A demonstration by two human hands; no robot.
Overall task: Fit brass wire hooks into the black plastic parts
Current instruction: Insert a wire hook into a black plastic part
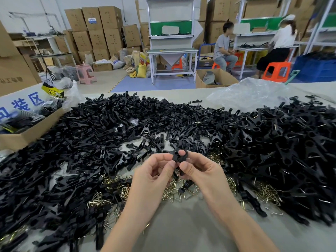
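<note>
A small black plastic part (177,156) is pinched between both hands above the table's middle. My left hand (154,174) grips its left side with thumb and forefinger. My right hand (198,170) holds its right side, fingertip over the round top. Whether a hook sits in it is hidden by my fingers. Loose brass wire hooks (174,192) lie scattered on the table under and around my hands. A huge heap of black plastic parts (101,128) covers the table to the left and back, and another heap (283,150) with wires showing lies on the right.
An open cardboard box (27,131) with dark goods stands at the left edge. A crumpled clear plastic bag (249,95) lies at the back right. Bare grey table (181,230) shows between my forearms. Two seated people work at benches far behind.
</note>
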